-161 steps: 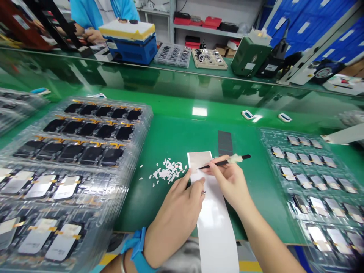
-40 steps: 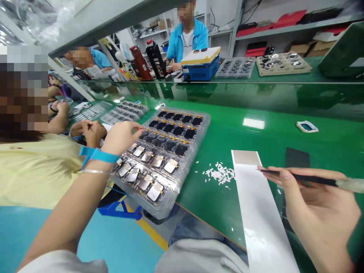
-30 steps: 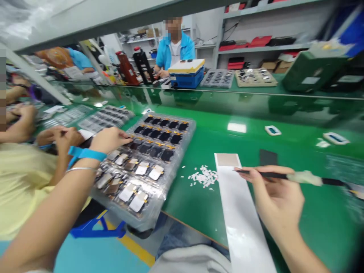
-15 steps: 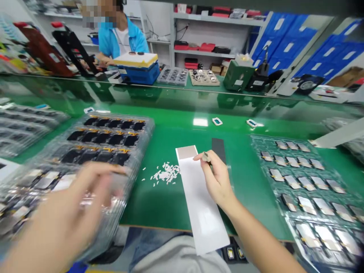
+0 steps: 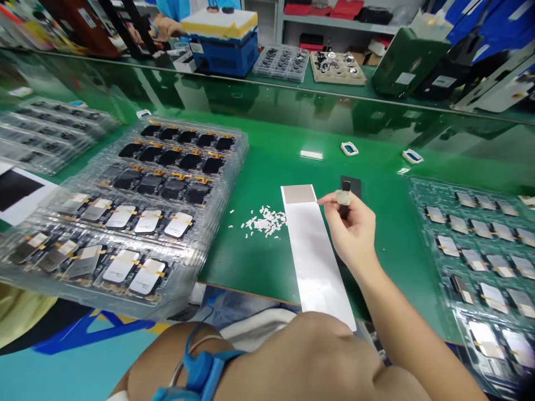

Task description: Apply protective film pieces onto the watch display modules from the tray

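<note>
My right hand (image 5: 355,228) is closed around a slim black tool (image 5: 345,210), with a pale beige piece by the fingers. Its index fingertip touches the right edge of a long white paper strip (image 5: 317,256), near the strip's beige top end. Close to the camera, the back of my left hand (image 5: 321,356) fills the bottom, and a blue wrist strap (image 5: 200,367) circles that arm. The left fingers are hidden, so any grip there does not show. Left of the strip lies a heap of small white pieces (image 5: 264,224).
A stack of clear trays (image 5: 196,234) with black and silver screen-like parts stands at left. Another clear tray (image 5: 438,278) of silver parts is at right. Two small white-framed pieces, one of them nearer (image 5: 349,148), lie toward the back. A raised shelf (image 5: 234,92) runs behind.
My left hand has left the tray stack at left and come close to the camera at bottom centre. My right hand stays at the strip's edge. The whole view has tilted down.
</note>
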Available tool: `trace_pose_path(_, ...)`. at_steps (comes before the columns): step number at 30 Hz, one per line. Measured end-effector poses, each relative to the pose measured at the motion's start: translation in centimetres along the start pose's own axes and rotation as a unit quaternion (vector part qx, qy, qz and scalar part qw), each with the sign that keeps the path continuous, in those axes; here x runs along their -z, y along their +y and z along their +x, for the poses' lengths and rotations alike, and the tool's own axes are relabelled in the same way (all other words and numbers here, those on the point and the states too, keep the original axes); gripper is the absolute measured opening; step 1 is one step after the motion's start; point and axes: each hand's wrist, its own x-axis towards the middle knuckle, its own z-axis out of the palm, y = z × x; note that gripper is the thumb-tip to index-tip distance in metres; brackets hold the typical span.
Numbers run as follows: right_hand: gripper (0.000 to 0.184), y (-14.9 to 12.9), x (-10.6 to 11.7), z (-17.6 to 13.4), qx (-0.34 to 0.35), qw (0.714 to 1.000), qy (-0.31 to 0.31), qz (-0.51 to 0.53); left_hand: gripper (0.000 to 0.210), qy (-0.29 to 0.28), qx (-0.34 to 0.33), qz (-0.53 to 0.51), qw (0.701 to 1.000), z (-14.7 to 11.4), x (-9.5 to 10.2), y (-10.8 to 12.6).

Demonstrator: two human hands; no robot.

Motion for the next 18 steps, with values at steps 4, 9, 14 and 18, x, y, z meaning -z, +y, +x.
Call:
trace_pose_path(4, 0.008, -0.5, 0.3, 0.0, 0.004, 0.999, -0.027, 0.024, 0.027, -0.162, -0.14, 0.134, 0.968, 2.1, -0.7, 0.9)
trace_pose_path(9, 0.013, -1.7, 1.3, -0.2, 0.02, 0.993, -0.097, 0.066, 0.011, -0.091, -0.047, 0.125, 0.987, 5.0, 1.4, -3.3)
trace_pose_path(14, 0.005, -2.4, 1.1, -1.1, 0.131, 0.977, -0.167, -0.006, 0.015, -0.046, 0.018, -0.008, 0.999, 6.3, 2.0, -7.8)
trace_pose_path(18, 0.014, -1.9, 0.5, -1.7, 0.18, 0.968, -0.156, -0.082, 0.015, -0.018, 0.015, -0.014, 1.0, 6.1, 2.0, -8.2)
